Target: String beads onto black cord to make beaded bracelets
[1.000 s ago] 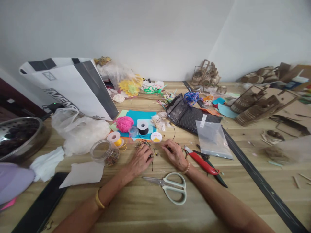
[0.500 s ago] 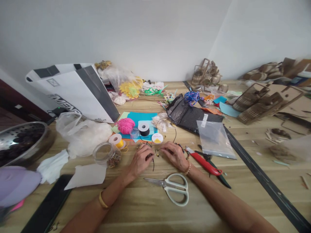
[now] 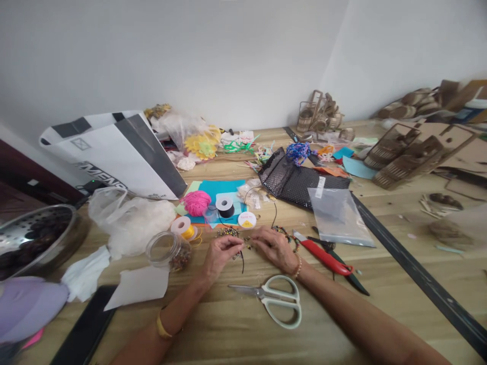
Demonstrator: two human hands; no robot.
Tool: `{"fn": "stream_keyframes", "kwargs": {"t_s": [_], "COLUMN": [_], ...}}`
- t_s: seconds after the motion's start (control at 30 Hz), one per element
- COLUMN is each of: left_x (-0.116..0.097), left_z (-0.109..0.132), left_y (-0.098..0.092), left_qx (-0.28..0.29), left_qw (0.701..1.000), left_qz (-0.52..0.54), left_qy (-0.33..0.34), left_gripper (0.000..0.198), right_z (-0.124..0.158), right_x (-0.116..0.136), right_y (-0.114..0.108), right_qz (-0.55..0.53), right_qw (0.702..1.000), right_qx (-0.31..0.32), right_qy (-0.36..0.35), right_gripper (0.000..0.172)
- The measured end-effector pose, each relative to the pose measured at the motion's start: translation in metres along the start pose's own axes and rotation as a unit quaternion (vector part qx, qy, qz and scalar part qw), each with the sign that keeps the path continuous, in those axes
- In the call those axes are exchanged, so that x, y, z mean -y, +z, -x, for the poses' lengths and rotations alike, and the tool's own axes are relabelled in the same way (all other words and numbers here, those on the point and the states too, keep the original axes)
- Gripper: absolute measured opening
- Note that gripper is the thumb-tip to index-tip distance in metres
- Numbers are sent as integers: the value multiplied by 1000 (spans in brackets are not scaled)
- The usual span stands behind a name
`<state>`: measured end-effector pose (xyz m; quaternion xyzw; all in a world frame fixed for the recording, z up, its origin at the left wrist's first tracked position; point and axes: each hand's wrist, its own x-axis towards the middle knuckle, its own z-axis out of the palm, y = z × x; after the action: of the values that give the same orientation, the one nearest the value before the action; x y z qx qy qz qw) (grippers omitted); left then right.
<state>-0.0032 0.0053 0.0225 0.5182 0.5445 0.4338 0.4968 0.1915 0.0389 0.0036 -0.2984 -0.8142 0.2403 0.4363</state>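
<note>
My left hand is closed in a pinch, with a dark cord hanging from its fingertips. Just behind it lies a small pile of mixed beads. My right hand rests on the table to the right, fingers bent and pressed together; what they hold is too small to tell. A few small beads lie between the hands. Beside my right hand curves a strand of dark beads. Scissors with pale green handles lie in front of both hands.
Behind the hands sit a black cord spool, a yellow spool and pink yarn. An open jar stands left. A red-handled knife and a clear bag lie right.
My left hand has turned a little, bringing its fingertips nearer my right hand and uncovering more of the bead pile. The view has shifted slightly.
</note>
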Motion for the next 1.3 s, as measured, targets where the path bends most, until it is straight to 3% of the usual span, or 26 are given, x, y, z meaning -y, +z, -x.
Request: {"fn": "stream_keyframes", "kwargs": {"t_s": [0.27, 0.7, 1.07, 1.3], "left_x": [-1, 9, -1, 1], "left_z": [0, -4, 0, -1], "left_y": [3, 2, 9, 9], "left_qx": [-2, -31, -10, 7], "left_qw": [999, 992, 963, 960], "left_qz": [29, 107, 234, 247], "left_qy": [-32, -65, -132, -131], "left_gripper": [14, 15, 20, 23], "right_z": [1, 3, 3, 3], "right_x": [6, 6, 6, 4], "right_y": [0, 2, 1, 2], "right_qz": [5, 40, 75, 71], "right_qw": [998, 995, 987, 987], "right_qx": [5, -10, -24, -15], "right_qy": [-57, -88, -138, -144], "right_gripper": [19, 16, 13, 12]}}
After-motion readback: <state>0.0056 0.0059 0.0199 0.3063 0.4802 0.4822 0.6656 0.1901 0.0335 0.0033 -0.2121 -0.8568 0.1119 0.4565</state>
